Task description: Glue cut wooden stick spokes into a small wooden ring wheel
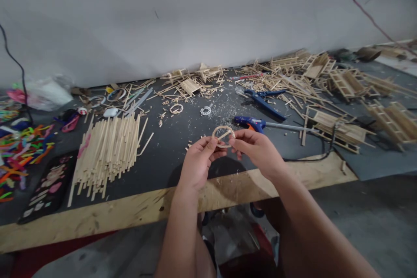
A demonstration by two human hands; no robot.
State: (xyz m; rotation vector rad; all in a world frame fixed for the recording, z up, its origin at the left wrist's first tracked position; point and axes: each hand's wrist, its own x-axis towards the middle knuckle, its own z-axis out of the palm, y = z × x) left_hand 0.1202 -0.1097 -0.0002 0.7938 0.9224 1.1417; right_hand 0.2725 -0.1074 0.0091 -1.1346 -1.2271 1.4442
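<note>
Between my two hands, above the table's front edge, is a small wooden ring [223, 128] with a thin stick across its middle. My left hand [202, 156] pinches its left side between thumb and fingers. At the right side, my right hand [250, 144] grips the rim the same way. Fingers cover the ring's lower edges. Just beyond lies a blue hot glue gun [249, 122] with a glue stick in its back end. A similar wooden ring [176, 109] and a white ring with holes [205, 111] rest on the dark tabletop.
A pile of thin wooden sticks [109, 150] lies to the left, beside a phone [48, 184] and colourful pipe cleaners [24, 152]. Blue cutters [265, 102] lie behind the glue gun. Small wooden cart-like models [342, 128] and loose sticks crowd the right. A wooden strip [137, 210] edges the table.
</note>
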